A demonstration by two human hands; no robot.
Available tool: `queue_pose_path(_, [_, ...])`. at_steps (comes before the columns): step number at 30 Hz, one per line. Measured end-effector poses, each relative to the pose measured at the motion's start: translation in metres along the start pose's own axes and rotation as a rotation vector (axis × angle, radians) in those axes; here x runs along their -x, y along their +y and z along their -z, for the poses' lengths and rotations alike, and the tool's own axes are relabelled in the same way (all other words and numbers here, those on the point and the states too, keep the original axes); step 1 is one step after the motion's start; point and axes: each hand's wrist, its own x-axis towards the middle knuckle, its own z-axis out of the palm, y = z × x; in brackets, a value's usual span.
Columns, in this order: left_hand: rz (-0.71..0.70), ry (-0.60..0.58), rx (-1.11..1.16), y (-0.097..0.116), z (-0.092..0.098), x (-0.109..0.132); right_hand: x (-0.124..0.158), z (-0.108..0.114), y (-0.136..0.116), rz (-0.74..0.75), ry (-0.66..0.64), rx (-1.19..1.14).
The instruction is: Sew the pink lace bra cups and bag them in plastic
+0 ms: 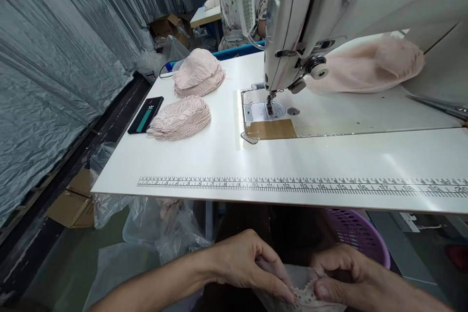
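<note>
Below the table's front edge, over the lap, my left hand (252,265) and my right hand (343,278) pinch a pale fabric piece with a lace edge (305,297). Thumbs and fingers of both hands are closed on its scalloped border, a short way apart. The lower part of the piece runs out of the picture. Above them stands a white sewing machine (288,24), its presser foot (270,105) over the metal needle plate (256,112). No fabric shows under the foot.
Two stacks of pink lace cups, a rear stack (199,73) and a front stack (181,118), lie beside a phone (145,115) on the white table (219,165). Pink fabric (369,63) and scissors (438,106) lie right. A purple basket (360,234) stands below. Another person (234,9) is behind.
</note>
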Motion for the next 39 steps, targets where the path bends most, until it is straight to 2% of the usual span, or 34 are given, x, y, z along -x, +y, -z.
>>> queue_pose_path(4, [0.003,0.003,0.010,-0.002,0.000,-0.002,-0.003,0.000,0.011,0.011,-0.025,0.028])
queue_pose_path(9, [-0.077,-0.018,-0.018,-0.007,0.007,0.000,0.000,0.005,0.007,-0.034,-0.003,-0.017])
queue_pose_path(14, [-0.061,-0.145,0.033,-0.013,0.012,0.002,0.005,0.013,0.012,-0.008,-0.045,-0.132])
queue_pose_path(18, [-0.049,-0.160,0.058,-0.015,0.010,-0.001,0.008,0.016,0.017,-0.050,-0.049,-0.188])
queue_pose_path(29, [-0.132,-0.229,0.060,-0.021,0.014,-0.003,0.010,0.005,0.008,-0.102,0.056,-0.212])
queue_pose_path(35, [-0.139,-0.287,0.053,-0.020,0.023,-0.004,0.007,0.003,0.004,-0.072,0.050,-0.191])
queue_pose_path(37, [-0.116,-0.276,0.038,-0.018,0.022,-0.003,0.006,0.002,0.003,-0.060,0.057,-0.183])
queue_pose_path(39, [-0.073,-0.207,-0.005,-0.015,0.018,-0.002,0.006,0.001,0.003,-0.055,0.075,-0.161])
